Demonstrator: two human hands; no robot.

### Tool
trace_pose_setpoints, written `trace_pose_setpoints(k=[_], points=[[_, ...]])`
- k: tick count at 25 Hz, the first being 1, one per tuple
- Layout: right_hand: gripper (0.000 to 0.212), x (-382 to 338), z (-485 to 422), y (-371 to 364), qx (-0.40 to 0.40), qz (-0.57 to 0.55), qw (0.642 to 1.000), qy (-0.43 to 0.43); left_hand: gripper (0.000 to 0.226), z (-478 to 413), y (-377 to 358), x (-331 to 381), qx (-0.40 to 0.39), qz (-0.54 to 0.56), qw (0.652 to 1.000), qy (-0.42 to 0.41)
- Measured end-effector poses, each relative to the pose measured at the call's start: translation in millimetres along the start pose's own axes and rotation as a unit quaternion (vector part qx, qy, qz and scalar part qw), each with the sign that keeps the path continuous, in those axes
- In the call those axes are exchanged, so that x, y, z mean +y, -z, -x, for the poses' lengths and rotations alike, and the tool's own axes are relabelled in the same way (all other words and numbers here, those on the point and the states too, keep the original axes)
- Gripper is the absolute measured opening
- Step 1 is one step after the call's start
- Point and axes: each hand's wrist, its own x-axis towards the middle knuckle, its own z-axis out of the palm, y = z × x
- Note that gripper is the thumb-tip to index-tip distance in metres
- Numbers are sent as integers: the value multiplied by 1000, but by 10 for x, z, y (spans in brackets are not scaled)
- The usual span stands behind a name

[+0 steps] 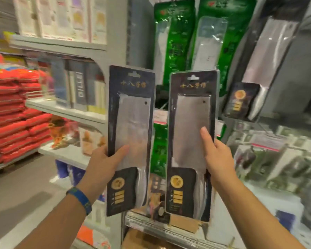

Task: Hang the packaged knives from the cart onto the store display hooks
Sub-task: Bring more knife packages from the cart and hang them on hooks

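Two packaged cleavers held upright before display, side by side, not touching. My left hand (106,162) grips left pack (131,123) at lower edge, thumb across blister. My right hand (217,155) grips right pack (191,123) likewise. Neither hung yet, both remain. Green packs (171,42) and dark pack (269,60) already hang above. Gold header reads 十八子作; lower label too small to read.
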Motion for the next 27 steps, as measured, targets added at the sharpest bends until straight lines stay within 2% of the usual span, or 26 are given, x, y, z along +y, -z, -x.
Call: trace_pose_setpoints(k=[1,3,6,7,11,14,17,19,21,23,27], points=[[89,52,-33,113,33,0,999,-5,19,-79,-144,-58,-7,-5,1000,-5],[62,110,-85,340,91,-7,996,17,26,-187,-449,-104,-2,-3,1000,-4],[31,150,-262,669,118,-11,990,76,32,-322,-903,-58,2,23,1000,-3],[29,166,-348,781,124,-8,989,80,34,-352,-1043,-17,-2,33,999,-1],[54,159,-637,1225,191,53,973,119,45,-419,-1585,91,-23,71,997,-8],[62,49,-818,1517,237,93,959,124,52,-463,-1937,181,-45,65,996,-30],[66,-148,-1180,1829,244,71,956,147,82,-596,-2254,401,-76,8,992,-103],[73,-440,-1413,2022,271,102,939,184,91,-689,-2479,735,-86,-26,982,-164],[79,-741,-1599,2210,295,102,929,199,90,-790,-2751,1114,-65,-22,977,-203],[73,-982,-1730,2361,297,92,929,201,86,-853,-2991,1409,-34,-18,975,-220],[68,-1204,-1909,2584,280,105,926,228,90,-950,-3279,1597,5,5,980,-198]])
